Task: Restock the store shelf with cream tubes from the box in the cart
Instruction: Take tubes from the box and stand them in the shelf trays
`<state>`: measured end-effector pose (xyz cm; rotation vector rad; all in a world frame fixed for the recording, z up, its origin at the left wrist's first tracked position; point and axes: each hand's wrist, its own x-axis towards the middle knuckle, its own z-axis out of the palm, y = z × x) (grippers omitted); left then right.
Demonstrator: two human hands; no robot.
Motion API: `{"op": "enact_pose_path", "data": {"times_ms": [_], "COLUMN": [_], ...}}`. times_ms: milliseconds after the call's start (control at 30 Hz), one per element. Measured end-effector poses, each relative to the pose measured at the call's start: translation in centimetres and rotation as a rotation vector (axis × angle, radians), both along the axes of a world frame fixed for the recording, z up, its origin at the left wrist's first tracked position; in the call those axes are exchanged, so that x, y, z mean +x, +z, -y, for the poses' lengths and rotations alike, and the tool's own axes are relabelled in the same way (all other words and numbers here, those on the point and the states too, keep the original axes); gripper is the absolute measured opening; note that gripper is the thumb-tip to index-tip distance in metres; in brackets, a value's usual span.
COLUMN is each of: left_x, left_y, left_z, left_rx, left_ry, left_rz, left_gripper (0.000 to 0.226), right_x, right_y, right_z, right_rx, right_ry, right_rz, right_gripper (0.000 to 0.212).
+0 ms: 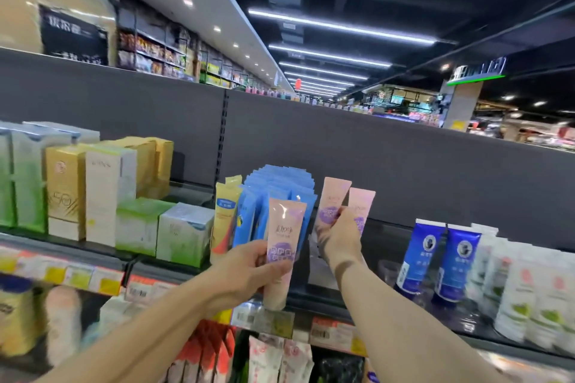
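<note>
Right hand (339,236) is up at the shelf (389,236), fingers wrapped round a pink cream tube (331,202) held upright, crimped end up, cap end hidden behind the hand. A second pink tube (362,207) shows just behind and to its right, also upright; can't tell if the same hand grips it or if it's already standing on the shelf. Left hand (249,270) is lower and nearer the camera, in front of the shelf edge, fingers curled round a third pink tube (284,246), long axis near vertical, tilted slightly, cap end down. The open slot lies between the blue sachets (277,186) on the left and the blue tubes (441,255) on the right. Right hand is already in that gap, so it's the nearer one; its tube likely just needs to go down and back. Left tube would then go up, right and forward into the same gap. Box and cart aren't in view.
</note>
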<state>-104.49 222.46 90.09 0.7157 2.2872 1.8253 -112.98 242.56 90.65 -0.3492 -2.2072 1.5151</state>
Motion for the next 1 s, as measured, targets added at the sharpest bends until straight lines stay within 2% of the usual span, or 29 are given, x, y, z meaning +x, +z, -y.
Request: {"op": "enact_pose_path", "data": {"times_ms": [33,100,233,300,367,400,467,567,600,667,700,767,833,867,933,1000], "left_x": [0.0,-0.4,-0.5,-0.5,-0.5,-0.5,-0.4,-0.2,-0.1,0.0,0.1,0.4,0.5,0.5,0.5,0.1], "left_y": [0.0,-0.1,-0.1,-0.1,0.0,0.1,0.2,0.5,0.6,1.0,1.3,2.1,2.6,2.8,3.1,3.2], "left_z": [0.0,0.2,0.4,0.4,0.3,0.3,0.1,-0.3,-0.5,-1.2,-1.7,-2.9,-4.4,-5.1,-6.4,-7.4], "left_rx": [0.004,-0.005,-0.017,-0.030,-0.042,-0.045,-0.049,-0.041,-0.040,-0.015,-0.004,0.023,0.089,0.119,0.146,0.169], "left_ry": [-0.014,-0.024,-0.030,-0.024,-0.019,-0.014,-0.001,0.015,0.015,0.018,0.027,0.076,0.120,0.137,0.159,0.148], "left_rz": [0.007,0.009,0.016,0.017,0.014,0.008,0.013,0.021,0.020,0.008,-0.013,-0.039,-0.023,-0.005,0.023,0.042], "left_gripper": [0.018,0.020,0.038,0.035,0.025,0.022,0.020,0.019,0.018,0.017,0.015,0.013,0.016,0.017,0.017,0.020], "right_x": [-0.5,-1.1,-1.3,-0.8,-1.2,-1.4,-1.4,0.7,1.4,4.0,5.5,8.5,11.3,12.2,12.2,11.3], "right_y": [-0.4,-1.5,-2.1,-1.4,-1.2,-1.0,-0.7,0.3,0.8,2.4,3.2,4.9,5.9,6.1,5.6,4.9], "right_z": [0.0,-0.2,-0.1,0.2,0.3,0.4,0.2,0.1,0.0,-0.3,-0.8,-1.7,-1.6,-1.2,-0.6,-0.5], "right_rx": [-0.023,0.009,-0.216,-0.317,-0.366,-0.336,-0.072,0.208,0.245,0.187,0.113,0.000,0.136,0.218,0.346,0.490], "right_ry": [0.034,-0.008,-0.030,-0.068,-0.170,-0.205,-0.136,-0.072,-0.123,-0.150,-0.082,0.210,0.498,0.542,0.412,0.250], "right_rz": [-0.029,-0.065,0.038,0.077,0.026,0.065,0.170,0.211,0.176,0.055,0.012,0.047,0.216,0.245,0.192,0.113], "right_gripper": [0.019,0.023,0.026,0.025,0.019,0.016,0.022,0.029,0.023,0.015,0.016,0.021,0.034,0.040,0.043,0.036]}}
